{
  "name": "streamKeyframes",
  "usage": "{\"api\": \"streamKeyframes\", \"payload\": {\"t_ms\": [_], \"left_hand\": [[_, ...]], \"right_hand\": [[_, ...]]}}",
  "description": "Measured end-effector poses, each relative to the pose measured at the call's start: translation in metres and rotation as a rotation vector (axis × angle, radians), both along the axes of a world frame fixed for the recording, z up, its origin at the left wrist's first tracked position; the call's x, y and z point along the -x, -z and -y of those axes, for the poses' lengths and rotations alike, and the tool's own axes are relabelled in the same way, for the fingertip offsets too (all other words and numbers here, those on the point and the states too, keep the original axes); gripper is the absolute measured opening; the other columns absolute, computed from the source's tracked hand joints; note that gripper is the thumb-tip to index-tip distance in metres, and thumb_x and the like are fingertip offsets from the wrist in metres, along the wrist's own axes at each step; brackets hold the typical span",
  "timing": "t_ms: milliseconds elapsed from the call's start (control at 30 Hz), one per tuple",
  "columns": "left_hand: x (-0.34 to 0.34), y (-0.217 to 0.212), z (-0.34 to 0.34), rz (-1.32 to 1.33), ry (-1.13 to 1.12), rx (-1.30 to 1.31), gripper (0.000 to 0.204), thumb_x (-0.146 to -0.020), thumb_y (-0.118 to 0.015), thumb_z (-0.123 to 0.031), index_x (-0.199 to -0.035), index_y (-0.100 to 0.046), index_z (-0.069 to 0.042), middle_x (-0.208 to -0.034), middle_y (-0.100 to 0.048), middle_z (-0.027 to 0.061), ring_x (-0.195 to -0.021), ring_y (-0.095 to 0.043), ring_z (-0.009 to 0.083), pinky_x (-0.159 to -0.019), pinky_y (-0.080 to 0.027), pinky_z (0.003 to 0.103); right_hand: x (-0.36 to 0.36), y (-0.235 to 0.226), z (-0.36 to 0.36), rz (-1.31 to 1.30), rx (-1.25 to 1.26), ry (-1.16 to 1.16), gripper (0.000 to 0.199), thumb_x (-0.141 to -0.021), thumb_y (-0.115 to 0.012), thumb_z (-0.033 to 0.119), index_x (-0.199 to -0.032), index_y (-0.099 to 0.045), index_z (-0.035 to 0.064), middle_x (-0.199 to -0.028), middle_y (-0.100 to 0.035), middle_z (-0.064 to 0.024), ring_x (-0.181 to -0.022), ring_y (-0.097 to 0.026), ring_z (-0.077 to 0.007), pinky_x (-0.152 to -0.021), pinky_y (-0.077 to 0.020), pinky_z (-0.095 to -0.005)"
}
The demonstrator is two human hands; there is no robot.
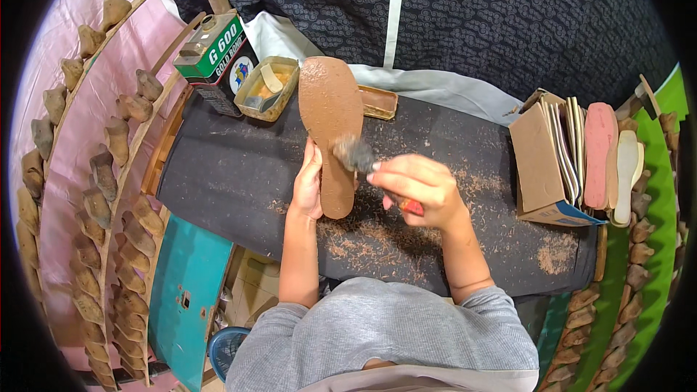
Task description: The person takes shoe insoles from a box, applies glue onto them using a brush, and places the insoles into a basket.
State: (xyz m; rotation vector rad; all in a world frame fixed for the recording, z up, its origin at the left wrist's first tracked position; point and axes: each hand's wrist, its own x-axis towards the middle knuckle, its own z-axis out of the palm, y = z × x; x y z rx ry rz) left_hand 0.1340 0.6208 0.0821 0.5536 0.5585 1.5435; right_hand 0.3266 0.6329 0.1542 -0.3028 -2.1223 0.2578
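My left hand [310, 181] grips a brown shoe sole [330, 94] near its narrower lower part, holding it upright above the table. The sole's face is turned toward me and looks wet and shiny over its wide upper end. In my right hand [421, 189] is a brush [354, 154] with a dark, clotted head and a red handle end. Its bristles are at the right edge of the sole's middle, slightly smeared by motion. The left fingers behind the sole are mostly hidden.
Brown shavings lie on the dark-covered table [218, 167]. At back left stand a green-and-black can [218, 58] and a tub [270, 105] of yellowish stuff; a shallow tray [379, 101] lies behind the sole. A cardboard box [536, 160] holds soles at right. Racks of shoe lasts [104, 174] flank both sides.
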Motion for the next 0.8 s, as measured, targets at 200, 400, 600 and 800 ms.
{"api": "streamKeyframes", "payload": {"t_ms": [200,400,600,800], "left_hand": [[0.021,0.022,0.001,-0.057,0.091,-0.094,0.045,-0.1,-0.031,-0.036,-0.141,-0.019,-0.021,-0.11,-0.056,0.0173,-0.082,-0.063,0.0253,-0.066,-0.057,0.04],[0.026,0.032,0.005,0.026,0.095,-0.047,0.037,-0.101,-0.027,-0.036,-0.137,-0.022,-0.027,-0.107,-0.056,0.019,-0.082,-0.061,0.028,-0.064,-0.055,0.042],[0.024,0.031,0.014,-0.033,0.05,-0.032,0.04,-0.101,-0.025,-0.035,-0.138,-0.02,-0.021,-0.109,-0.057,0.0222,-0.079,-0.062,0.026,-0.064,-0.056,0.039],[0.025,0.031,0.022,-0.153,0.079,-0.025,0.047,-0.1,-0.022,-0.044,-0.136,-0.027,-0.014,-0.104,-0.059,0.0242,-0.075,-0.062,0.0269,-0.063,-0.055,0.04]], "right_hand": [[-0.005,0.002,-0.011,-0.131,0.125,0.055,0.039,-0.057,-0.065,-0.009,-0.092,-0.07,0.0057,-0.09,-0.069,-0.0102,-0.079,-0.068,-0.0248,-0.069,-0.056,-0.0323],[0.006,0.038,-0.081,-0.241,0.24,0.463,0.034,-0.069,-0.056,-0.015,-0.096,-0.066,0.0039,-0.095,-0.066,-0.0124,-0.085,-0.067,-0.0222,-0.071,-0.0564,-0.0309],[0.022,0.096,-0.138,-0.125,0.414,0.416,0.027,-0.072,-0.056,-0.011,-0.095,-0.063,0.0011,-0.093,-0.065,-0.0139,-0.082,-0.068,-0.0247,-0.071,-0.0545,-0.0318],[0.023,0.117,-0.153,-0.039,0.41,0.442,0.028,-0.07,-0.057,-0.008,-0.096,-0.062,0.0007,-0.094,-0.064,-0.0152,-0.081,-0.066,-0.0307,-0.073,-0.0535,-0.0359]]}}
